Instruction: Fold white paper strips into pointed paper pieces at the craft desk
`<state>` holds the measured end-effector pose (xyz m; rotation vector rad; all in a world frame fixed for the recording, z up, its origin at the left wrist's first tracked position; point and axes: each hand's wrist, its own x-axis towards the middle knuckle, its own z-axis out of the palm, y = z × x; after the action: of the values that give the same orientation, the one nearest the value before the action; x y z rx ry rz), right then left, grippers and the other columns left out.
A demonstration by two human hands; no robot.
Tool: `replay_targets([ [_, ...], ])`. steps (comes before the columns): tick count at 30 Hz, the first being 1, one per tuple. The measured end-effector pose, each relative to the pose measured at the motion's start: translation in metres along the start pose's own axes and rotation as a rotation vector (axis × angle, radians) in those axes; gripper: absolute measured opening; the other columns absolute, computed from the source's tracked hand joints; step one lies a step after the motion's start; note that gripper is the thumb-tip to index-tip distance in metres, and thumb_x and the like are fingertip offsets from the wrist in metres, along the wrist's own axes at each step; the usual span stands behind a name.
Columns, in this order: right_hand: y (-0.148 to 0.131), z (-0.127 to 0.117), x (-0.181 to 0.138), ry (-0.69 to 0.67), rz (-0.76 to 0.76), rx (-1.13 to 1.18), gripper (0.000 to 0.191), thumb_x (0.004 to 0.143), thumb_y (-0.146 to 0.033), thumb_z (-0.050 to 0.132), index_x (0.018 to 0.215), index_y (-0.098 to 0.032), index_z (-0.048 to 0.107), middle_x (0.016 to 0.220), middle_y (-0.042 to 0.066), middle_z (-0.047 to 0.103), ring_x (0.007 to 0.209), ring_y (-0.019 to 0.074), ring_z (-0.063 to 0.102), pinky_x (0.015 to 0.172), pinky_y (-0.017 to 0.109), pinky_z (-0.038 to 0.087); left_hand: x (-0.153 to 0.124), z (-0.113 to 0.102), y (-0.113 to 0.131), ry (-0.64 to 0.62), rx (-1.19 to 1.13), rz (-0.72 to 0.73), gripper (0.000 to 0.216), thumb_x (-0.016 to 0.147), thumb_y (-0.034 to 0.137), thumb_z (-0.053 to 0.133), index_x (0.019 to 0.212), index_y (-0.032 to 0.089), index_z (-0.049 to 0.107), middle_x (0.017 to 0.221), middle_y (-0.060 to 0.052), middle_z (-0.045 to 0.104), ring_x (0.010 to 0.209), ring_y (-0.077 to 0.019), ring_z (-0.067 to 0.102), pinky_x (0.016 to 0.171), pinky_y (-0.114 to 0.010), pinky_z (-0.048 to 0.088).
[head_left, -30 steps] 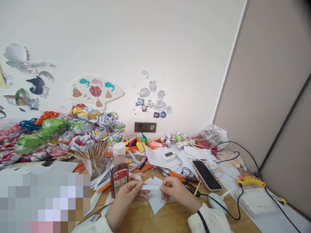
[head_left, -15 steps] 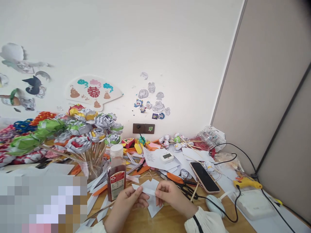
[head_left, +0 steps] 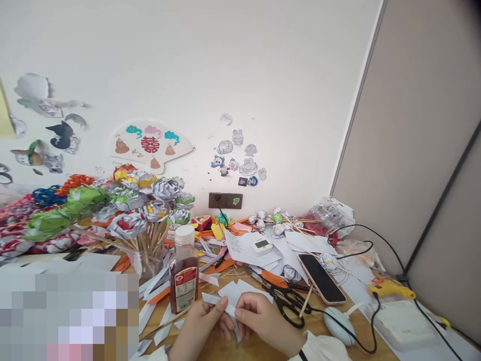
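Low in the middle of the view, my left hand and my right hand meet over the wooden table. Both pinch a small piece of white paper, fingers closed on its folded edges. Part of the paper sticks up above my fingers; the rest is hidden between my hands. A bottle with dark red liquid, a white cap and a red label stands just left of my left hand. Black-handled scissors lie just right of my right hand.
A glass holds paper flowers on sticks at the left. A phone, a mouse, a yellow glue gun and a white box with cables lie at the right. Paper scraps and a small white timer litter the back.
My hands have drawn closer together and nearer to me, folding the white paper into a smaller shape. The long white strip seen earlier between my fingers no longer shows.
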<state>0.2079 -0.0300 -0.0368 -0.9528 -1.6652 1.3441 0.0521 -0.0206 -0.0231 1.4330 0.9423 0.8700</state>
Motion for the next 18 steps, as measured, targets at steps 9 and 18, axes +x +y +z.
replay_targets([
  [9, 0.002, -0.007, -0.002, -0.062, 0.017, -0.043, 0.023, 0.076, -0.031, 0.053, 0.060, -0.016, 0.048, 0.047, -0.004, 0.049, 0.042, 0.0076, 0.044, 0.041, 0.017, 0.030, 0.001, -0.006, -0.009, 0.060, -0.249, -0.107, 0.064, 0.072, 0.065, 0.032, 0.042, 0.015, 0.059, 0.038, -0.005, 0.059, 0.033, -0.0136, 0.052, 0.039, -0.024, 0.042],
  [18, -0.007, -0.012, 0.000, 0.089, -0.036, -0.132, 0.030, 0.077, -0.031, 0.049, 0.052, -0.017, 0.042, 0.044, -0.006, 0.042, 0.042, 0.0074, 0.037, 0.044, 0.019, 0.028, 0.007, -0.012, -0.009, 0.259, -0.276, -0.109, 0.049, 0.065, 0.064, 0.045, 0.051, 0.018, 0.051, 0.033, 0.001, 0.056, 0.028, -0.0118, 0.047, 0.032, -0.020, 0.035],
])
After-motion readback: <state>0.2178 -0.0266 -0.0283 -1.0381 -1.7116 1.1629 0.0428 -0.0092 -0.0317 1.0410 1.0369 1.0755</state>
